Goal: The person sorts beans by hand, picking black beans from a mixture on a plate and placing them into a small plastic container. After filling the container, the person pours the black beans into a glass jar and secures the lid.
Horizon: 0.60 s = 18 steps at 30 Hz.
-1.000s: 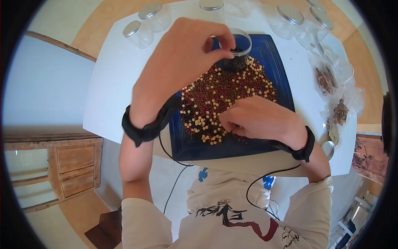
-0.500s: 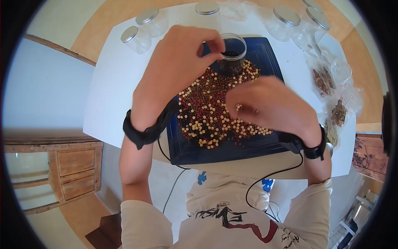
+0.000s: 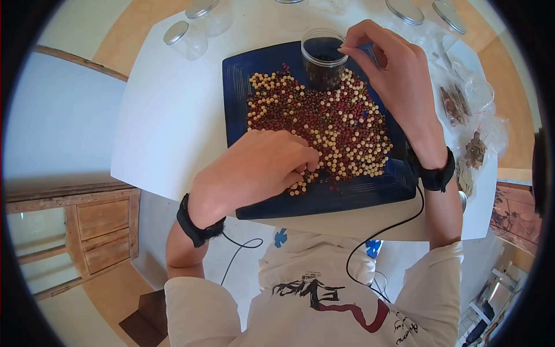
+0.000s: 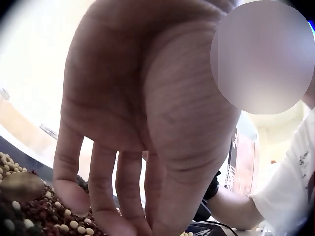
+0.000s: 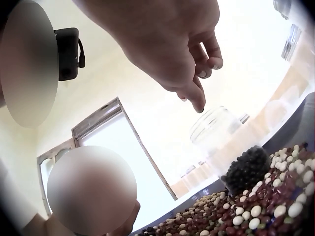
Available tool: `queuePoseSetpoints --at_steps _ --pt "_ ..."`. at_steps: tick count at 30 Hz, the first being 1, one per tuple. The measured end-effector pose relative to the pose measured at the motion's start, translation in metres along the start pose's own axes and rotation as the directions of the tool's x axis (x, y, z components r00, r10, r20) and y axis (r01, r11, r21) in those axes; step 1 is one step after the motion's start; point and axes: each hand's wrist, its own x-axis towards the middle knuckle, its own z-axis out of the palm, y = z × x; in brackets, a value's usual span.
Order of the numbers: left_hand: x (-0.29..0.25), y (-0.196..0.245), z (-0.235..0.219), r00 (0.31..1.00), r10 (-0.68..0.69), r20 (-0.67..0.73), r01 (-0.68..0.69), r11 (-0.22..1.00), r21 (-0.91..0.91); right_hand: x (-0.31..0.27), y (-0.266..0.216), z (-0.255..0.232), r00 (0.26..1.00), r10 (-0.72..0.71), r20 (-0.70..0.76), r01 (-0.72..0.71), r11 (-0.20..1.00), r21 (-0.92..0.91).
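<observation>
My left hand reaches down to the mixed beans on the blue tray, near its front edge. In the left wrist view its fingers hang long and slightly bent, their tips at the beans; the thumb's tip is cut off. Over the right rim of a clear lidless jar, my right hand holds thumb and index finger together. A small dark bean shows between those tips in the right wrist view. Upright at the tray's back, the jar holds black beans.
Lidded clear jars stand at the back left, others at the back right. Plastic bags with dried brown pieces lie along the table's right side. Black cables run from the wristbands past the front edge.
My left hand has gone from the jar's rim down to the beans at the front. My right hand has risen from the beans to the jar's right rim.
</observation>
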Motion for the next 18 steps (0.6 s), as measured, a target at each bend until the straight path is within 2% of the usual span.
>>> queuePoseSetpoints --at_steps 4,7,9,13,15,18 --pt "0.005 0.007 0.009 0.999 0.02 0.042 -0.022 0.999 0.047 -0.001 0.0 0.003 1.0 0.02 0.022 -0.019 0.999 -0.049" --pt "0.01 0.009 0.02 0.997 0.077 0.003 -0.077 0.995 0.06 0.002 -0.005 -0.001 0.999 -0.046 -0.005 0.046 0.998 0.047" --pt "0.013 0.009 0.024 0.996 0.09 0.008 -0.091 0.994 0.064 0.003 -0.01 -0.008 0.996 -0.02 0.086 0.01 0.993 0.115" --pt "0.016 0.008 0.031 0.996 0.092 0.009 -0.092 0.994 0.051 0.003 -0.022 -0.019 0.988 -0.01 0.153 -0.022 0.977 0.21" --pt "0.017 0.008 0.029 0.995 0.096 0.014 -0.096 0.994 0.053 0.005 -0.029 -0.029 0.941 -0.014 0.339 -0.098 0.945 0.312" --pt "0.012 0.009 0.019 0.993 0.113 -0.017 -0.113 0.993 0.024 0.004 -0.028 -0.032 0.918 -0.032 0.396 -0.099 0.947 0.306"
